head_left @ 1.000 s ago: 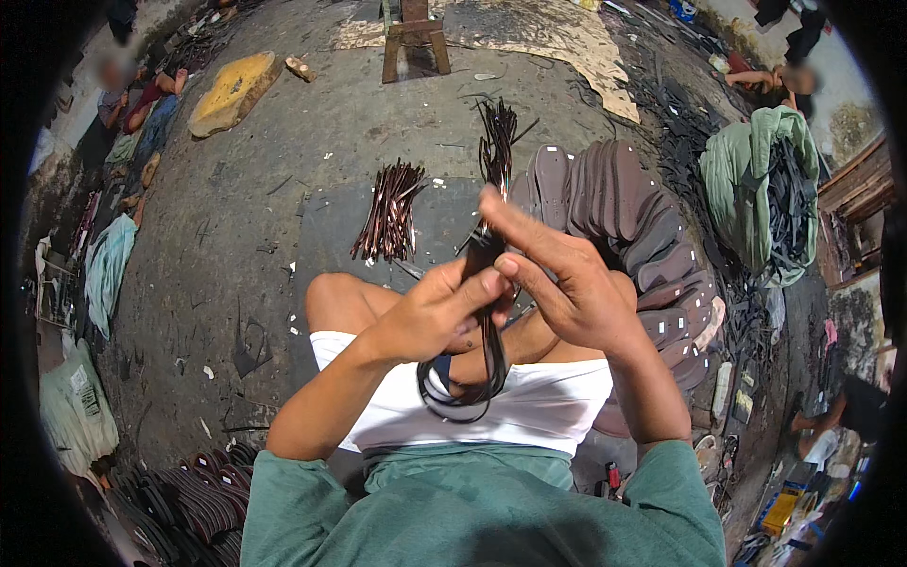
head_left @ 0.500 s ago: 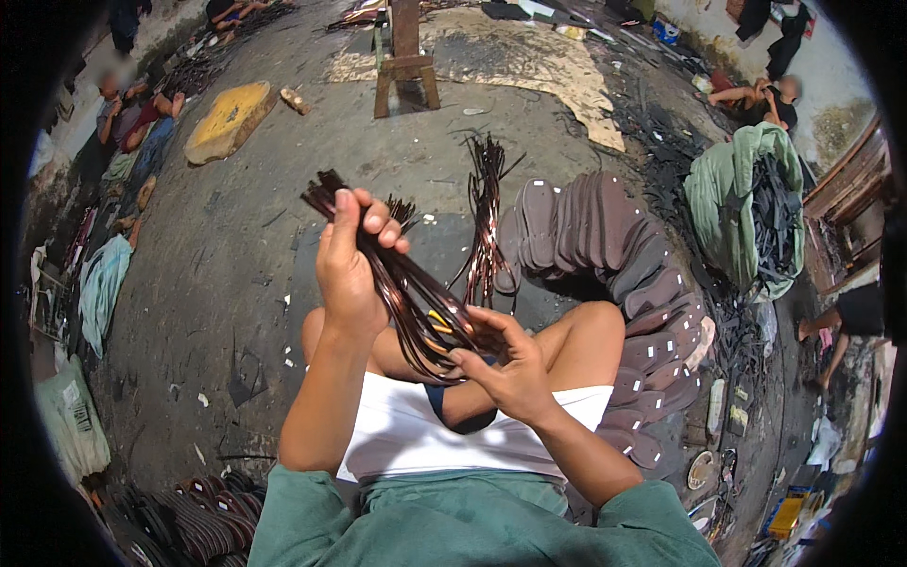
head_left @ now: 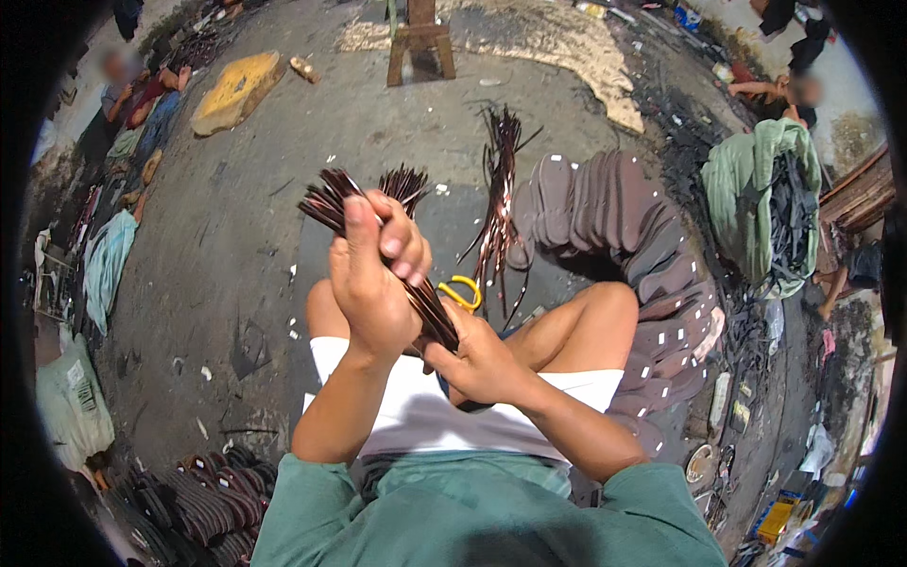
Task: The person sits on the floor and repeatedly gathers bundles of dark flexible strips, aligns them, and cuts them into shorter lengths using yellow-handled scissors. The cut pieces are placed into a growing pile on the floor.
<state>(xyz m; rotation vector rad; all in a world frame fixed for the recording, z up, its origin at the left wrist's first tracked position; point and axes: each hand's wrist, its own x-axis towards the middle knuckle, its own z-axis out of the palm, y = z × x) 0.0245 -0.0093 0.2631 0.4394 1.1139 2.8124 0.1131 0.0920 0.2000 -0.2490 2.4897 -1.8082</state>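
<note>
A bundle of thin, shiny dark-brown strips [head_left: 433, 317] runs slantwise between my hands, above my crossed legs. My left hand [head_left: 383, 279] is closed round its upper part, and the strip ends fan out past the thumb. Lower down, my right hand [head_left: 480, 359] wraps round the other end, hiding the tips. Just beyond the right hand lies a yellow loop handle [head_left: 461, 293], like that of scissors; the rest of it is hidden. Behind the left hand stands a second cluster of strip ends [head_left: 403, 186]. A longer loose bundle of strips [head_left: 499, 203] lies farther right.
Brown shoe soles [head_left: 590, 203] with small white labels curve round my right knee. More soles [head_left: 213, 506] lie at the lower left. A green sack [head_left: 742, 180] of dark scraps stands right. Ahead are a wooden stand [head_left: 420, 57] and a yellow-topped block [head_left: 236, 90]. People sit along both walls.
My right hand has closed round the lower end of the bundle, and the hands are closer together. The strips, loosely bowed before, now run straighter. The yellow handle shows more fully.
</note>
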